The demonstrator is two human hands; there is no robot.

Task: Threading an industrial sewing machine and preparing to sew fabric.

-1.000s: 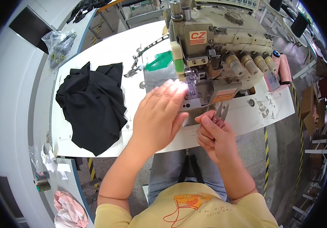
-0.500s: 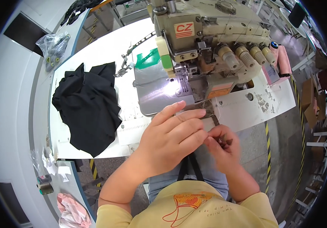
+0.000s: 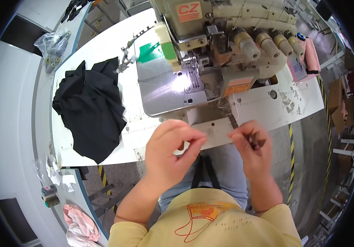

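Note:
In front of an overlock sewing machine, both my hands are raised over the near table edge. My left hand is closed, thumb and forefinger tips meeting in a pinch; whatever lies between them is too fine to make out. A little to its right, my right hand grips a small dark brown metal tool, mostly hidden by the fingers, so its exact kind is unclear. A narrow dark piece shows just beyond those fingers. Pale loose thread loops by the machine's front, near the lit metal sewing plate.
Black fabric lies heaped on the left of the white table. Pink thread cones stand at the far right. A side bench at lower left holds scraps and pink-white cloth. A clear plastic bag sits far left.
My hands have moved apart: the left drew back leftward and its fingers went from extended to a pinch, while the right shifted slightly right and up. The view has moved slightly.

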